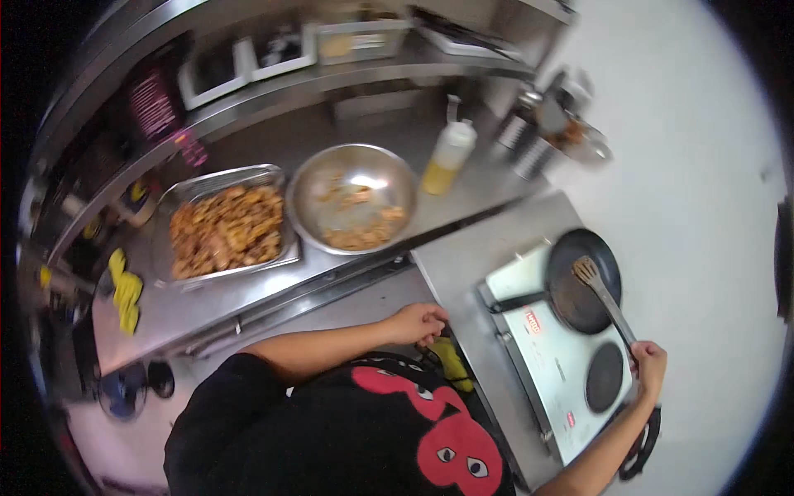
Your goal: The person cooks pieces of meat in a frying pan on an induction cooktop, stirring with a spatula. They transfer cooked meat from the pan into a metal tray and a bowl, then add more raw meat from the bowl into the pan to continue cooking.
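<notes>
My right hand (649,366) grips the handle of a slotted turner (605,294). Its browned head rests in a black frying pan (567,310), which sits on the far plate of a white two-plate electric hot plate (527,353). Food residue darkens the pan's bottom. Nearer to me, the second round heating plate (605,377) has nothing on it. My left hand (419,323) hovers in front of my body by the edge of the steel table (462,297), fingers loosely curled, with nothing visible in it.
On the steel counter (279,291) are a metal tray (288,248) of cooked meat pieces, a steel bowl (310,186) with some pieces left, a squeeze bottle (448,158) of yellow liquid and a yellow cloth (127,294). Utensil canisters (530,155) stand near the white wall (688,217). A shelf (366,71) overhangs the back.
</notes>
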`<state>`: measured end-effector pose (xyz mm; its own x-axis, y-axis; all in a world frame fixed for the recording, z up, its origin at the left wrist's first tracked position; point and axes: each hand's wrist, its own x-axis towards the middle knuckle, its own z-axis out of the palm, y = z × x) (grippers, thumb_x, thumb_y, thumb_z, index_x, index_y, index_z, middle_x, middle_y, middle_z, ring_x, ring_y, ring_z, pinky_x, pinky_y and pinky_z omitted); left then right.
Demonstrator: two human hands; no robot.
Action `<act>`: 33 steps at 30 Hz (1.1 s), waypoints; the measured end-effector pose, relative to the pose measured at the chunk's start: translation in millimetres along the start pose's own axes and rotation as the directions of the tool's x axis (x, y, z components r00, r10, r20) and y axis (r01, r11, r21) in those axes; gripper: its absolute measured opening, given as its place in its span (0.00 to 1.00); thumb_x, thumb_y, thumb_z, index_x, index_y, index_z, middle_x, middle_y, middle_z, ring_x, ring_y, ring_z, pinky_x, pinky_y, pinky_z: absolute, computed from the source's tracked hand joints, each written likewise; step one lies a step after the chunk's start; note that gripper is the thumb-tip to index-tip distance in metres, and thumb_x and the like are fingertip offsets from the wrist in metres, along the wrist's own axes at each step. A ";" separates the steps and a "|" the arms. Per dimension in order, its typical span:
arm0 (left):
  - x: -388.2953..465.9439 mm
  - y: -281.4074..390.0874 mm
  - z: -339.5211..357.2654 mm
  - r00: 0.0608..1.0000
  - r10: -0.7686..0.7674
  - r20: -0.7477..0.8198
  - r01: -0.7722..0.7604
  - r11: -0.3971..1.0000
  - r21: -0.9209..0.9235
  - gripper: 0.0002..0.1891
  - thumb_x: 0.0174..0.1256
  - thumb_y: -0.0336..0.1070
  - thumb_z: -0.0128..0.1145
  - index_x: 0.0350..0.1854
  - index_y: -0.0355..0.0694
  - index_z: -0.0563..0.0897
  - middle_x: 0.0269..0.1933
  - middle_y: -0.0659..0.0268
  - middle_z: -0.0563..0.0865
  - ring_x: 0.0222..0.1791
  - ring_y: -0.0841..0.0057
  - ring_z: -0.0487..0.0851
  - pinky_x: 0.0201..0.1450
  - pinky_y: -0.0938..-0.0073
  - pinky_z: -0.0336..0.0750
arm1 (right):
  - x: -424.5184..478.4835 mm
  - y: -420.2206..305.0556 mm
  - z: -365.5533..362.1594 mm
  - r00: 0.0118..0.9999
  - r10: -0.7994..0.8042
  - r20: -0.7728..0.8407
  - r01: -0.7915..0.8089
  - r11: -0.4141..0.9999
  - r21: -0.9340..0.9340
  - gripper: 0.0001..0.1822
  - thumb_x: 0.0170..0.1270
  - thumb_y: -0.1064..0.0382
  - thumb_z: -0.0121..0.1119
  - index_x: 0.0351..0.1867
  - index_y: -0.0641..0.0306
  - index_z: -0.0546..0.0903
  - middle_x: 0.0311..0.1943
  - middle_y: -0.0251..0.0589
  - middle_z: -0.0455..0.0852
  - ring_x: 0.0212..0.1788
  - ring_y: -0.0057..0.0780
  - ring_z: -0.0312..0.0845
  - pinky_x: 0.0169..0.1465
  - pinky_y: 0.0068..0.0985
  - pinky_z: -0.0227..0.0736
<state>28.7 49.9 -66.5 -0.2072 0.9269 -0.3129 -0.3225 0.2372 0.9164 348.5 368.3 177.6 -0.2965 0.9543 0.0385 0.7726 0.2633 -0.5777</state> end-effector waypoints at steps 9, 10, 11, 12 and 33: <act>-109.7 -58.9 -57.1 0.943 -0.102 -0.317 0.048 0.984 -0.174 0.15 0.69 0.35 0.51 0.56 0.41 0.74 0.35 0.65 0.83 0.28 0.84 0.80 0.31 0.82 0.77 | -53.5 -281.3 196.6 0.636 -0.713 0.297 0.680 0.699 0.221 0.08 0.51 0.65 0.64 0.29 0.68 0.83 0.17 0.29 0.75 0.19 0.16 0.66 0.22 0.19 0.61; -118.8 -59.3 -62.5 0.931 -0.099 -0.351 0.038 0.983 -0.179 0.15 0.69 0.35 0.50 0.56 0.41 0.74 0.36 0.65 0.83 0.28 0.83 0.80 0.32 0.82 0.78 | -67.8 -309.1 220.2 0.573 -0.741 0.351 0.713 0.661 0.233 0.10 0.50 0.63 0.66 0.30 0.68 0.84 0.18 0.34 0.79 0.20 0.20 0.71 0.26 0.22 0.66; -126.9 -61.4 -65.8 0.915 -0.098 -0.391 0.023 0.981 -0.190 0.15 0.69 0.35 0.50 0.56 0.41 0.74 0.36 0.65 0.83 0.28 0.83 0.80 0.32 0.82 0.78 | -98.9 -344.5 236.8 0.482 -0.797 0.362 0.793 0.573 0.206 0.12 0.49 0.61 0.68 0.33 0.67 0.85 0.26 0.47 0.85 0.28 0.34 0.80 0.36 0.28 0.71; -134.5 -62.5 -68.8 0.903 -0.093 -0.419 0.011 0.981 -0.196 0.15 0.70 0.34 0.50 0.56 0.41 0.74 0.36 0.65 0.83 0.28 0.83 0.80 0.32 0.82 0.78 | -113.5 -364.0 264.1 0.375 -0.863 0.338 0.853 0.464 0.238 0.13 0.49 0.58 0.68 0.33 0.64 0.86 0.28 0.49 0.85 0.30 0.39 0.81 0.37 0.30 0.72; -140.6 -28.9 -118.6 0.848 -0.072 -0.525 -0.105 0.948 -0.299 0.31 0.69 0.40 0.52 0.69 0.42 0.54 0.41 0.59 0.82 0.32 0.76 0.83 0.31 0.76 0.80 | -125.4 -367.2 273.0 0.306 -0.944 0.123 0.951 0.297 -0.087 0.16 0.47 0.59 0.68 0.38 0.63 0.82 0.34 0.46 0.83 0.39 0.46 0.79 0.42 0.37 0.72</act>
<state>-42.4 -121.8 -78.7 -0.6375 0.6161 -0.4626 -0.5607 0.0407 0.8270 -51.3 113.2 162.3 -0.8892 0.0258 0.4567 -0.0038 0.9980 -0.0636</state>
